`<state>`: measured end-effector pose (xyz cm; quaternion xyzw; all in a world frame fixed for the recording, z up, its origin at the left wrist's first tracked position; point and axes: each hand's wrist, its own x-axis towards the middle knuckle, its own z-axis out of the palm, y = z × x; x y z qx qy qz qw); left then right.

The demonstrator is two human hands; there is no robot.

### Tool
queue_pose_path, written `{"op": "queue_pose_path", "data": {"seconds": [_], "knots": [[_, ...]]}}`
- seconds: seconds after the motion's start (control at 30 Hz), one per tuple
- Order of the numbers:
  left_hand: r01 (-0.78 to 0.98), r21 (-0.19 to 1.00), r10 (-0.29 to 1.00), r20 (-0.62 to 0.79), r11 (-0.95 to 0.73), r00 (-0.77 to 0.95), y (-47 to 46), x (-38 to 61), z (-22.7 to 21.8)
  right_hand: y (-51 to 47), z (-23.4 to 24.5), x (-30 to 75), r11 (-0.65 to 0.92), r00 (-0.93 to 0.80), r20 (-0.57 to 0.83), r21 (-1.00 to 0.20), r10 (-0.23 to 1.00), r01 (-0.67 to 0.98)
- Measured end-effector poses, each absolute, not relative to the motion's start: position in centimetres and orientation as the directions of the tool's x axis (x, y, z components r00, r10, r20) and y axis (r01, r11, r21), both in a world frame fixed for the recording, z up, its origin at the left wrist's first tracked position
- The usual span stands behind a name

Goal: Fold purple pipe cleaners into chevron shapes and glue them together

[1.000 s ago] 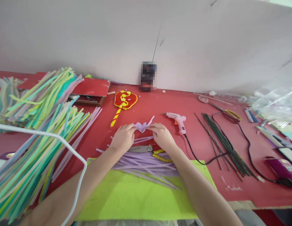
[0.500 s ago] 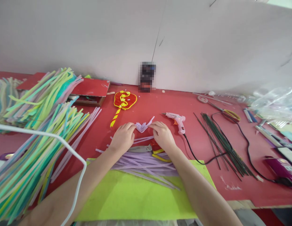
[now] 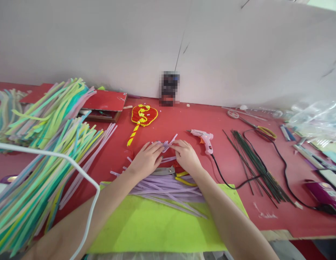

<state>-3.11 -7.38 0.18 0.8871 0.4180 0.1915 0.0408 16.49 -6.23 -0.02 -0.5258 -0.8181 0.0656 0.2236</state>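
A small V-shaped piece of bent lilac pipe cleaners [image 3: 166,145] lies between my two hands above the red table. My left hand [image 3: 147,157] covers its left side, fingers closed on it. On the right arm of the V, my right hand [image 3: 185,153] pinches with thumb and fingertips; one lilac end sticks up past it. Just below are scissors [image 3: 164,171] with red and yellow handles, partly behind my hands. They rest on a loose heap of lilac pipe cleaners [image 3: 168,189] over a lime green mat [image 3: 157,227].
A pink glue gun [image 3: 204,139] with a black cord lies right of my hands, near dark green stems [image 3: 257,166] and another pair of scissors [image 3: 261,131]. A red and yellow fan shape [image 3: 144,115] lies behind. Pastel pipe cleaners [image 3: 48,180] and a white cable [image 3: 92,206] occupy the left.
My left hand has slid right and over the lilac piece, hiding its left part. My right hand has shifted only slightly. Everything else stays where it was.
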Motion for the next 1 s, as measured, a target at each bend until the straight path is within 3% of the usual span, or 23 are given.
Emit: {"op": "queue_pose_path", "data": {"seconds": [0.3,0.6,1.0], "knots": [[0.736,0.258,0.767,0.378,-0.626,0.519,-7.36,-3.24,0.72,-6.18,0.1,16.63,0.44,-0.339,0.313,-0.354,0.887,0.825],[0.732,0.186,0.754,0.203,-0.656,0.625,-7.84,-2.91,0.53,-5.93,-0.56,16.7,0.46,-0.385,0.279,-0.294,0.88,0.838],[0.751,0.193,0.775,0.181,-0.632,0.605,-7.76,-2.9,0.34,-6.16,-0.19,16.57,0.397,-0.326,0.258,-0.306,0.91,0.865]]}}
